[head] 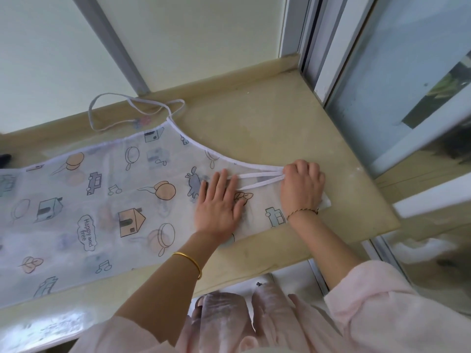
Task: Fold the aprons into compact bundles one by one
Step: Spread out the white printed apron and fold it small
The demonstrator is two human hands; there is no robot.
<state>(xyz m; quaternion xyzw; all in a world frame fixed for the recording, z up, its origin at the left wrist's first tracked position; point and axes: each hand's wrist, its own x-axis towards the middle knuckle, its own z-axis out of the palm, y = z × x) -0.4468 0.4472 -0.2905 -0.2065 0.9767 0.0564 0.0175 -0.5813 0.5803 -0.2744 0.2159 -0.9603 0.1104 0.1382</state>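
A thin white apron (pixel 102 200) printed with houses, cars and balloons lies spread flat on the beige stone ledge (pixel 293 128), running off the left edge of view. Its white neck strap (pixel 132 108) loops against the wall at the back. My left hand (pixel 219 205) lies flat with straight fingers, pressing the cloth near the apron's right end. Just to its right, my right hand (pixel 302 184) is curled over the apron's right corner, and the white waist ties (pixel 257 178) run out from under its fingers.
The ledge ends at a front edge (pixel 254 273) near my body and at a right edge by the sliding window frame (pixel 331 59). A pale wall stands behind. A dark object (pixel 5 159) peeks in at the far left. Pink sleeves fill the bottom.
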